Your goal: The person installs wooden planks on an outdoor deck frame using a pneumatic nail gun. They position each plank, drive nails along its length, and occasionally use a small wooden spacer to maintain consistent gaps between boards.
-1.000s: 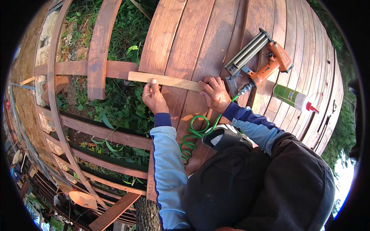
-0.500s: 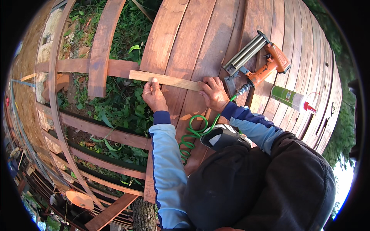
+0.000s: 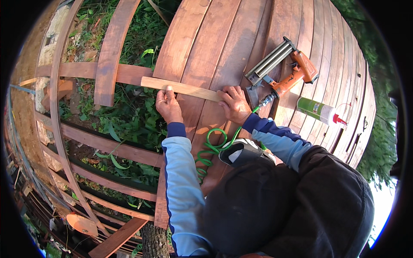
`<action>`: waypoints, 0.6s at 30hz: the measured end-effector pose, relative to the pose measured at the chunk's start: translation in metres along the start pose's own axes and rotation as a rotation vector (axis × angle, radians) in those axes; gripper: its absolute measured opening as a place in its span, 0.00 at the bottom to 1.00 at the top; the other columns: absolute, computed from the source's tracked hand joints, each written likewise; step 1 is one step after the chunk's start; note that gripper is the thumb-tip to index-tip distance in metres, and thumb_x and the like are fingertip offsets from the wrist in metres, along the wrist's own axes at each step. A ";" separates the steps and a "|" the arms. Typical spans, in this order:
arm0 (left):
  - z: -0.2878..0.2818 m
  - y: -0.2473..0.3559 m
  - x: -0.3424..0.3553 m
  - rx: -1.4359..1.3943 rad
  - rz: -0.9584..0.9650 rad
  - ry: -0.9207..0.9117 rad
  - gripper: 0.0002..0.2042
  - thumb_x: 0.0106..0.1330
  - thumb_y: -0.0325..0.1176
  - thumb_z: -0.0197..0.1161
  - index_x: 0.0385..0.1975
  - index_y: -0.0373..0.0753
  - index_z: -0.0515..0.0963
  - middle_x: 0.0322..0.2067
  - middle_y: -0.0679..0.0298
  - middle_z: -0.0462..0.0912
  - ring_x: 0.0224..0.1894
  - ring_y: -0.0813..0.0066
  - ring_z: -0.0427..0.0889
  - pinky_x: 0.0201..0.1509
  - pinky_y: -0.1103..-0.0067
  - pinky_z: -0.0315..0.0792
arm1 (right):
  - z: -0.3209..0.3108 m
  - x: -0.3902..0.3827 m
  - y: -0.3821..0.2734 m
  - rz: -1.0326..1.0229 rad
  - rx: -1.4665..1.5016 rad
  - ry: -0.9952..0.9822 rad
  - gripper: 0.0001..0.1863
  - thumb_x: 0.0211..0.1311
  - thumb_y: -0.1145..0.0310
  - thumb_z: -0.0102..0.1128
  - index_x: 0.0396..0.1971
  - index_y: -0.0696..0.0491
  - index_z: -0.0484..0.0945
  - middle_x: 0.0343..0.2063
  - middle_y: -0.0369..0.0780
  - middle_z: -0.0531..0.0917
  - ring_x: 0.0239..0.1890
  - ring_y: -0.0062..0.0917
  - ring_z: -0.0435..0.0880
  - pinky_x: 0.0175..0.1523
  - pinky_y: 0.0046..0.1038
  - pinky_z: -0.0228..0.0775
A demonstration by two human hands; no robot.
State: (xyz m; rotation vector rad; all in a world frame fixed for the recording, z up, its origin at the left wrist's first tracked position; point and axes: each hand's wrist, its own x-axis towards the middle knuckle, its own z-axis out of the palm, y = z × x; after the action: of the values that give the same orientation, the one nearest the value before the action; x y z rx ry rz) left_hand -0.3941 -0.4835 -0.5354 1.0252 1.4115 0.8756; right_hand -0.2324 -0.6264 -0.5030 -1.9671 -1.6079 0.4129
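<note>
The nail gun (image 3: 293,78) and bottle (image 3: 317,110), right of centre, now appear slightly further left and lower; mid-frame, the strip (image 3: 189,88), left hand (image 3: 170,107) and right hand (image 3: 234,104) appear further left.

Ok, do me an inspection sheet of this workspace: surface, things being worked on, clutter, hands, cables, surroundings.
Surface: reddish-brown deck boards, with dark gaps between some at the right.
Things being worked on: pale wood strip, lying across the boards near their left edge.
Clutter: orange nail gun and a white-and-green bottle with a red nozzle, lying on its side.
Hands: left hand grips the strip, thumb on top; right hand holds its right end.
Cables: green coiled hose joined to the nail gun, looping beside a shoe.
Surroundings: open wooden beams over green plants at the left.
</note>
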 end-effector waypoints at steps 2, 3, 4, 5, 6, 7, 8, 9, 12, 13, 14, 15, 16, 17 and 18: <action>0.000 0.000 0.001 -0.009 -0.003 -0.006 0.10 0.67 0.34 0.58 0.33 0.31 0.75 0.29 0.65 0.78 0.30 0.83 0.72 0.36 0.83 0.70 | 0.000 0.000 0.000 -0.001 0.006 0.001 0.21 0.42 0.77 0.65 0.41 0.56 0.76 0.39 0.44 0.73 0.41 0.40 0.71 0.46 0.38 0.66; 0.000 -0.001 0.002 -0.017 0.002 -0.006 0.10 0.67 0.34 0.58 0.33 0.31 0.75 0.29 0.65 0.79 0.30 0.83 0.72 0.36 0.83 0.70 | 0.001 0.000 0.001 -0.001 0.005 -0.001 0.20 0.42 0.77 0.65 0.41 0.56 0.76 0.39 0.44 0.73 0.42 0.41 0.71 0.47 0.38 0.66; 0.000 -0.001 0.002 -0.014 -0.003 -0.009 0.10 0.67 0.34 0.58 0.33 0.30 0.75 0.29 0.65 0.79 0.30 0.82 0.72 0.36 0.82 0.70 | 0.001 0.000 0.001 0.000 0.004 -0.002 0.20 0.42 0.77 0.65 0.41 0.56 0.76 0.39 0.44 0.73 0.42 0.41 0.71 0.47 0.38 0.66; 0.000 -0.001 0.002 0.001 -0.016 -0.010 0.10 0.67 0.34 0.58 0.33 0.30 0.75 0.29 0.65 0.79 0.30 0.82 0.72 0.36 0.82 0.70 | 0.001 0.000 0.002 0.001 0.005 -0.003 0.20 0.43 0.77 0.65 0.41 0.56 0.76 0.39 0.44 0.73 0.42 0.41 0.71 0.47 0.38 0.66; -0.001 -0.001 0.002 0.020 -0.010 -0.003 0.10 0.67 0.33 0.58 0.34 0.30 0.74 0.29 0.64 0.79 0.31 0.82 0.73 0.36 0.82 0.70 | 0.002 -0.001 0.002 -0.003 0.001 -0.004 0.20 0.43 0.77 0.65 0.41 0.56 0.76 0.40 0.44 0.73 0.42 0.41 0.71 0.47 0.38 0.67; 0.000 -0.002 0.002 -0.008 0.002 -0.005 0.10 0.67 0.33 0.58 0.34 0.30 0.74 0.29 0.64 0.79 0.31 0.82 0.73 0.36 0.82 0.70 | 0.002 -0.001 0.003 -0.004 0.001 -0.011 0.20 0.43 0.76 0.65 0.42 0.56 0.76 0.40 0.44 0.73 0.43 0.41 0.71 0.47 0.38 0.66; 0.000 -0.002 0.002 -0.021 -0.005 -0.004 0.10 0.67 0.33 0.58 0.34 0.30 0.74 0.29 0.64 0.79 0.31 0.82 0.73 0.36 0.82 0.70 | 0.003 -0.001 0.004 -0.001 0.000 -0.019 0.20 0.44 0.75 0.65 0.42 0.56 0.76 0.41 0.44 0.73 0.43 0.41 0.71 0.46 0.39 0.66; 0.000 -0.003 0.002 -0.028 -0.012 -0.001 0.10 0.67 0.33 0.58 0.34 0.30 0.74 0.29 0.64 0.79 0.31 0.82 0.73 0.36 0.83 0.70 | 0.003 -0.001 0.005 0.007 0.001 -0.031 0.20 0.45 0.73 0.64 0.43 0.56 0.76 0.42 0.45 0.73 0.44 0.41 0.71 0.45 0.39 0.66; 0.001 -0.003 0.002 -0.076 0.009 -0.014 0.10 0.67 0.34 0.58 0.33 0.30 0.74 0.29 0.64 0.78 0.30 0.82 0.73 0.35 0.83 0.70 | 0.004 -0.003 0.006 -0.011 0.006 -0.020 0.21 0.45 0.74 0.65 0.43 0.55 0.76 0.43 0.45 0.73 0.44 0.41 0.71 0.45 0.39 0.65; 0.001 -0.003 0.002 -0.083 0.015 -0.020 0.11 0.67 0.34 0.58 0.33 0.30 0.74 0.29 0.64 0.78 0.30 0.82 0.73 0.35 0.83 0.70 | 0.004 -0.003 0.006 -0.013 0.004 -0.018 0.21 0.45 0.74 0.65 0.43 0.56 0.76 0.43 0.45 0.73 0.44 0.41 0.71 0.45 0.39 0.66; 0.000 -0.003 0.002 -0.068 0.012 -0.018 0.10 0.67 0.34 0.58 0.33 0.31 0.75 0.29 0.65 0.78 0.30 0.83 0.72 0.35 0.83 0.69 | 0.004 -0.003 0.006 -0.016 0.004 -0.015 0.21 0.45 0.74 0.65 0.43 0.56 0.76 0.43 0.45 0.73 0.44 0.41 0.71 0.45 0.39 0.66; 0.000 -0.003 0.002 -0.057 0.011 -0.019 0.10 0.67 0.34 0.58 0.33 0.32 0.75 0.29 0.66 0.78 0.30 0.83 0.72 0.35 0.83 0.69 | 0.004 -0.002 0.006 -0.021 0.005 -0.012 0.21 0.45 0.74 0.65 0.43 0.56 0.75 0.43 0.45 0.73 0.44 0.41 0.71 0.45 0.39 0.66; 0.000 -0.003 0.002 -0.046 0.010 -0.021 0.09 0.67 0.34 0.58 0.33 0.32 0.75 0.30 0.68 0.77 0.31 0.84 0.72 0.35 0.83 0.69 | 0.003 -0.002 0.005 -0.024 0.006 -0.006 0.21 0.44 0.75 0.65 0.43 0.56 0.75 0.42 0.45 0.73 0.44 0.41 0.71 0.46 0.38 0.66; 0.000 -0.003 0.002 -0.035 0.023 -0.017 0.10 0.67 0.34 0.58 0.33 0.32 0.75 0.29 0.67 0.77 0.30 0.83 0.72 0.35 0.83 0.69 | 0.003 -0.002 0.005 -0.027 0.006 -0.001 0.21 0.44 0.76 0.65 0.42 0.57 0.75 0.41 0.45 0.73 0.43 0.41 0.72 0.47 0.38 0.66; 0.000 -0.002 0.002 -0.026 0.037 -0.014 0.10 0.67 0.34 0.58 0.32 0.31 0.75 0.28 0.67 0.77 0.30 0.83 0.71 0.35 0.83 0.69 | 0.002 -0.002 0.004 -0.031 0.004 0.004 0.20 0.44 0.76 0.65 0.42 0.57 0.75 0.40 0.45 0.73 0.42 0.41 0.72 0.47 0.38 0.67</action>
State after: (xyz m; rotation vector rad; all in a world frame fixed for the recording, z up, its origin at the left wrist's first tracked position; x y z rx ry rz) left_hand -0.3944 -0.4828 -0.5381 1.0387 1.3706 0.9095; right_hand -0.2305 -0.6281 -0.5077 -1.9361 -1.6319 0.3993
